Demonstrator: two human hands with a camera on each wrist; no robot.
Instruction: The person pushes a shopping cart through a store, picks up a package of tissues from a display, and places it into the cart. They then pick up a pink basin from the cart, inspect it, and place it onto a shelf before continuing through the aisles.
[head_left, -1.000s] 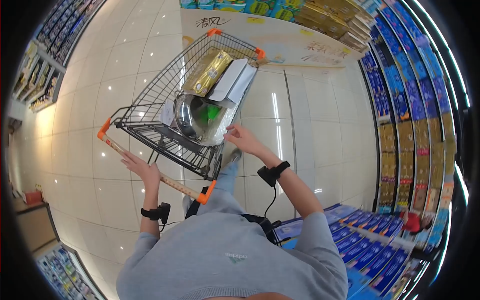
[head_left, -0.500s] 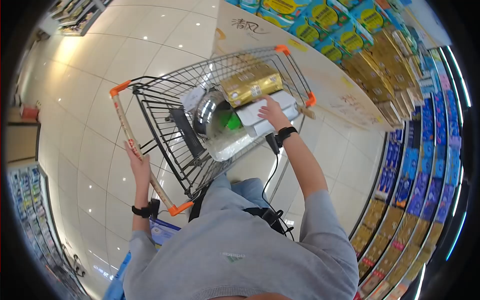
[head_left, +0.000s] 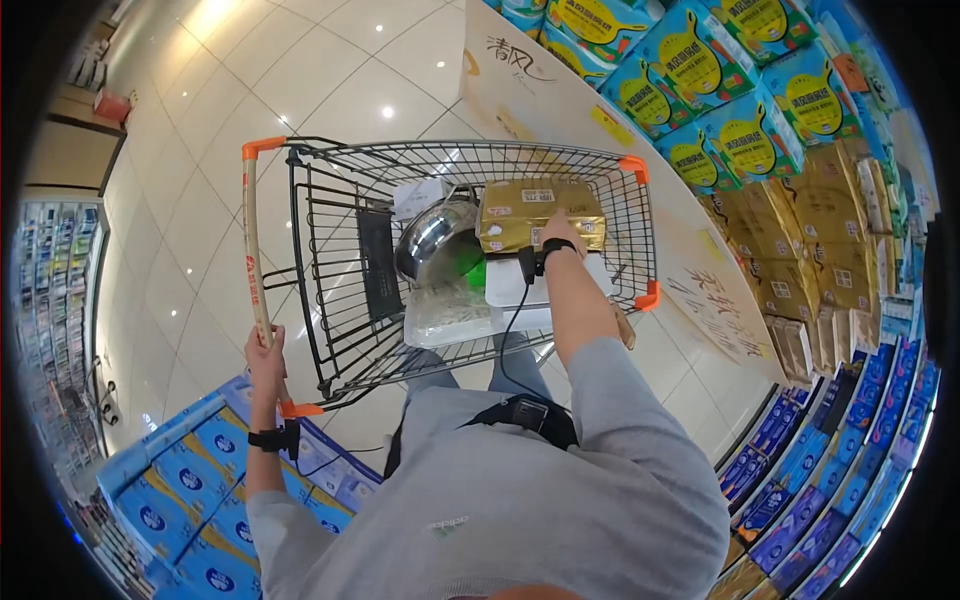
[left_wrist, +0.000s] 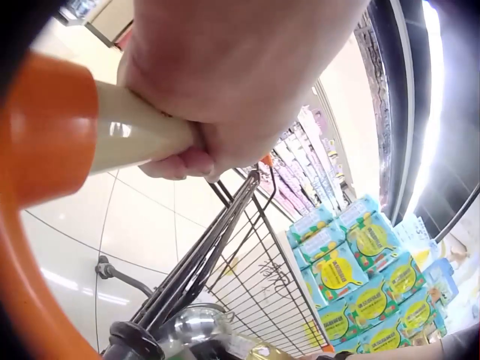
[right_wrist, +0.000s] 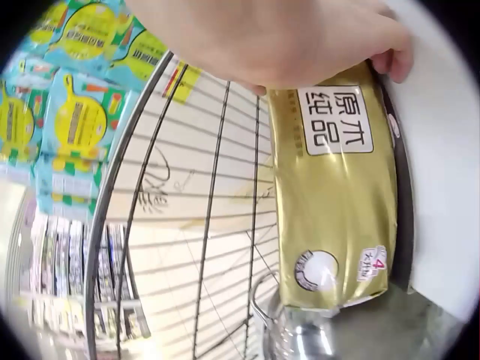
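My left hand [head_left: 266, 365] grips the shopping cart's pale handle [head_left: 252, 230] close to its near orange end cap. In the left wrist view, its fingers [left_wrist: 196, 160] wrap round the bar. Inside the cart [head_left: 450, 147], my right hand [head_left: 562, 232] holds one end of a gold tissue pack [head_left: 508, 218]. Seen from the right wrist, the hand spans the pack's width, with curled fingers [right_wrist: 394, 60] on the side by a white box [head_left: 516, 282]. A shiny steel pot [head_left: 425, 245] and a clear plastic-wrapped item [head_left: 445, 322] lie toward the handle.
A pale display stand [head_left: 560, 110] borders the cart's front, stacked with green-blue paper packs [head_left: 690, 65] and gold packs [head_left: 835, 200]. Blue packs [head_left: 190, 480] are piled at the near left. Shelves of blue goods [head_left: 830, 470] curve along the right. A cable [head_left: 508, 335] hangs from my right wrist.
My right hand has moved from beside the cart, over the white box, onto the gold tissue pack. The cart has swung round in view, and my left hand sits nearer the handle's near end.
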